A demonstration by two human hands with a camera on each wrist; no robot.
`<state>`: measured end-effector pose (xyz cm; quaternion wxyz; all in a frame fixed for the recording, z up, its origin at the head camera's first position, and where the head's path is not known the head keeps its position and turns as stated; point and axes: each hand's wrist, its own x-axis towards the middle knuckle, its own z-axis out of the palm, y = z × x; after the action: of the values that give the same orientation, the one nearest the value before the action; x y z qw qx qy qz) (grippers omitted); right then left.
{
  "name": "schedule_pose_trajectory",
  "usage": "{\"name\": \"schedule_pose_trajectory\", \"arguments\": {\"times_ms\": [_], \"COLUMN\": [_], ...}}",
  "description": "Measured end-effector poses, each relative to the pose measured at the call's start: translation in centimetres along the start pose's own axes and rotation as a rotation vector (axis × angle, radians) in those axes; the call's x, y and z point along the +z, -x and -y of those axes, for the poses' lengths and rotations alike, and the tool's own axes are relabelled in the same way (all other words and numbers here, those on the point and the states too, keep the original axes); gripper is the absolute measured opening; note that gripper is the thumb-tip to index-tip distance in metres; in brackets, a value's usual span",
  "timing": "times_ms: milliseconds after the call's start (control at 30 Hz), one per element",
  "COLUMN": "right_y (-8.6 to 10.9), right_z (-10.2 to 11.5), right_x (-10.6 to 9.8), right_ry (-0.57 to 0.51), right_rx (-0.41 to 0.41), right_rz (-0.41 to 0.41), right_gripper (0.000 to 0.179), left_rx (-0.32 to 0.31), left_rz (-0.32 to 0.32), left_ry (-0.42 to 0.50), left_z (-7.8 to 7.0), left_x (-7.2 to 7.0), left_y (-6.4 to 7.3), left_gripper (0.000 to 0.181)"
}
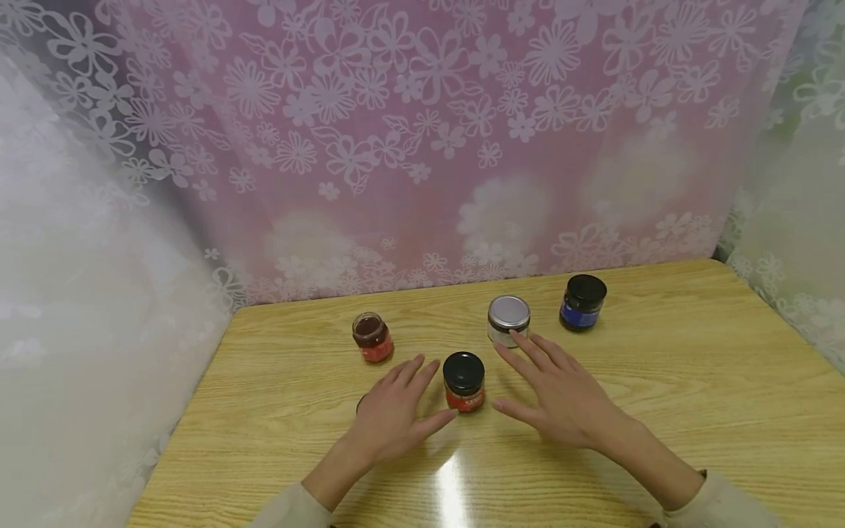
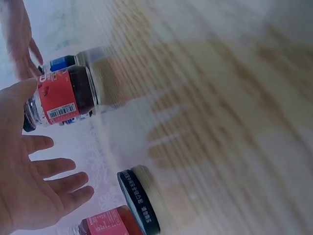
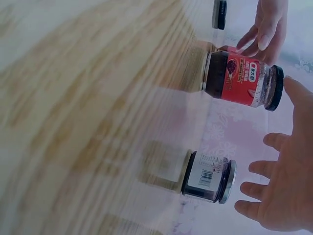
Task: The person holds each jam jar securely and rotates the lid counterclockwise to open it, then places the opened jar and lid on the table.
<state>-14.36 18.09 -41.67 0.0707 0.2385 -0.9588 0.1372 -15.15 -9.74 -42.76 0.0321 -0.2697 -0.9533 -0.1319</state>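
Note:
A jar with a red label and a black lid (image 1: 464, 383) stands upright between my hands. In the right wrist view the same jar (image 3: 239, 81) shows dark contents. My left hand (image 1: 394, 414) is spread to its left, fingers extended, holding nothing. To its right, my right hand (image 1: 561, 392) is spread too, also holding nothing, its fingertips in front of a silver-lidded jar (image 1: 508, 314). Whether any finger touches a jar I cannot tell. A loose black lid (image 2: 139, 201) is mostly hidden behind the left hand in the head view.
An uncovered jar with a red label (image 1: 375, 339) stands at the back left of the wooden table (image 1: 264, 396). A dark jar with a blue label (image 1: 582, 302) is at the back right. Floral curtains (image 1: 422, 147) hang behind the table and at both sides.

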Motion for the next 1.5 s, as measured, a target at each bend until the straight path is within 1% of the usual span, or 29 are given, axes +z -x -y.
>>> {"name": "schedule_pose_trajectory", "arguments": {"times_ms": [167, 300, 400, 600, 733, 900, 1067, 1200, 1300, 1433, 1500], "right_y": [-0.2, -0.3, -0.3, -0.3, -0.3, -0.2, 0.2, 0.5, 0.6, 0.7, 0.8], "right_z": [0.1, 0.1, 0.1, 0.1, 0.0, 0.0, -0.2, -0.2, -0.1, 0.0, -0.1], "right_x": [0.0, 0.1, 0.1, 0.0, 0.0, 0.1, 0.3, 0.3, 0.3, 0.3, 0.3], "right_ry": [-0.033, -0.063, -0.081, -0.098, -0.071, -0.02, 0.023, 0.045, 0.063, 0.085, 0.091], "right_rx": [0.002, 0.003, 0.0, -0.009, -0.017, -0.042, -0.04, -0.032, -0.036, -0.039, -0.036], "right_rz": [-0.009, -0.016, -0.022, -0.02, -0.011, 0.006, 0.052, 0.082, 0.084, 0.069, 0.067], "right_gripper": [0.076, 0.076, 0.076, 0.075, 0.074, 0.075, 0.076, 0.076, 0.076, 0.075, 0.075], "left_rx": [-0.022, -0.057, -0.081, -0.108, -0.102, -0.075, -0.068, -0.093, -0.097, -0.076, -0.084], "left_rz": [0.021, 0.039, 0.055, 0.082, 0.087, 0.087, 0.081, 0.082, 0.079, 0.073, 0.079], "left_ry": [0.058, 0.134, 0.225, 0.418, 0.531, 0.673, 0.719, 0.743, 0.764, 0.771, 0.772], "left_z": [-0.2, -0.3, -0.3, -0.2, -0.1, -0.1, -0.3, -0.6, -0.7, -0.9, -1.0], "left_x": [0.2, 0.4, 0.6, 1.0, 1.3, 1.9, 2.3, 2.5, 2.7, 2.9, 3.0], "left_y": [-0.4, -0.8, -1.1, -1.6, -1.9, -2.3, -2.8, -3.1, -3.3, -3.6, -3.7], "left_gripper": [0.082, 0.084, 0.084, 0.086, 0.085, 0.081, 0.078, 0.079, 0.078, 0.076, 0.076]}}
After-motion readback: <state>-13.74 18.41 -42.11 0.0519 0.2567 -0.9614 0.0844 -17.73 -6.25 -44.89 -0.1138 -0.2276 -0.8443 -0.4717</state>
